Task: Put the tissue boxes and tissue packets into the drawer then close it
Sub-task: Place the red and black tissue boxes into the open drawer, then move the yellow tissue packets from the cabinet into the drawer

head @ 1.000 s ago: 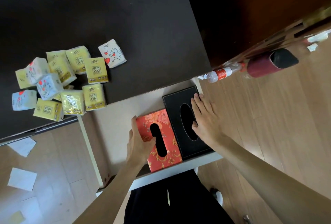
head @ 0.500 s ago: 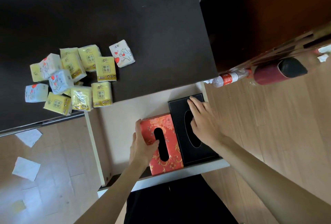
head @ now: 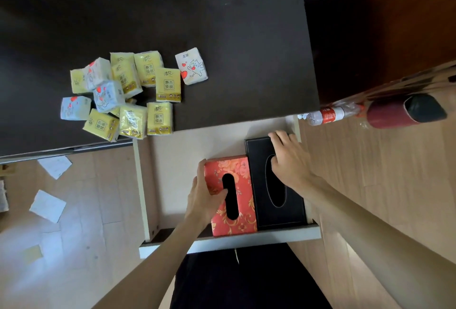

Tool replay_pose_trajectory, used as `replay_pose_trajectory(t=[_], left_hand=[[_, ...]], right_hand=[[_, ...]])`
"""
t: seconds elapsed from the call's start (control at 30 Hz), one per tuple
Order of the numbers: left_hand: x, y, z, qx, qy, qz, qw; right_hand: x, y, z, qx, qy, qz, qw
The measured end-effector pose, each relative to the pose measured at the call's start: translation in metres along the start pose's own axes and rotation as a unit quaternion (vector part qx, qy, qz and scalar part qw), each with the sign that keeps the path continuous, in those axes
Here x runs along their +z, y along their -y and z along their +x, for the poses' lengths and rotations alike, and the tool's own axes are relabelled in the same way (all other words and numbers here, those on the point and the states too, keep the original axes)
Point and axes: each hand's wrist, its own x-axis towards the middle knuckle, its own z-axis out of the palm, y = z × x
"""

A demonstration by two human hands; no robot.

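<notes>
An open drawer (head: 187,145) with a pale bottom juts out from under the dark table. Inside it, at the right, lie a red floral tissue box (head: 240,200) and a black tissue box (head: 259,150) side by side. My left hand (head: 204,200) grips the red box's left edge, thumb at its slot. My right hand (head: 288,160) rests on top of the black box, fingers curled over its far end. Several yellow and white tissue packets (head: 133,96) are heaped on the table's near left part.
The dark table (head: 222,24) fills the upper view. White paper scraps (head: 48,206) lie on the wooden floor at the left. A plastic bottle (head: 328,114) and a dark red cylinder (head: 404,111) lie on the floor at the right beside a brown cabinet (head: 382,24).
My right hand has slid toward the far end of the black box. My left hand stays on the red box. The view has shifted, so everything sits further right and lower.
</notes>
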Motion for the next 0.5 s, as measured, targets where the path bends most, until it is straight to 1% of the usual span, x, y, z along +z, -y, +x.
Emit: replay_pose_trajectory(t=[0.07, 0.1, 0.17, 0.2, 0.27, 0.33, 0.4, 0.47, 0.5], left_hand=[[-0.006, -0.003, -0.003, -0.005, 0.009, 0.007, 1.0], [-0.013, -0.007, -0.004, -0.008, -0.003, 0.026, 1.0], [-0.034, -0.017, -0.004, -0.011, -0.067, 0.047, 0.997], [-0.047, -0.023, -0.003, -0.001, -0.103, 0.025, 0.994], [-0.077, -0.038, 0.001, 0.052, -0.15, -0.037, 0.987], [-0.108, -0.054, 0.006, 0.134, -0.177, -0.061, 0.973], [-0.137, -0.069, 0.015, 0.206, -0.204, -0.061, 0.955], [-0.163, -0.079, 0.026, 0.254, -0.22, -0.029, 0.941], [-0.175, -0.082, 0.032, 0.277, -0.222, 0.011, 0.935]], right_hand=[[-0.004, 0.004, 0.003, 0.021, -0.031, 0.056, 0.998], [-0.008, 0.009, 0.005, 0.031, -0.053, 0.1, 0.993], [-0.02, 0.026, 0.011, 0.025, -0.104, 0.186, 0.977], [-0.027, 0.038, 0.016, 0.007, -0.13, 0.223, 0.966], [-0.043, 0.066, 0.033, -0.032, -0.159, 0.278, 0.947], [-0.058, 0.096, 0.056, -0.06, -0.153, 0.294, 0.942], [-0.068, 0.124, 0.083, -0.088, -0.126, 0.279, 0.948], [-0.074, 0.15, 0.111, -0.11, -0.094, 0.256, 0.956], [-0.074, 0.161, 0.123, -0.117, -0.078, 0.236, 0.961]])
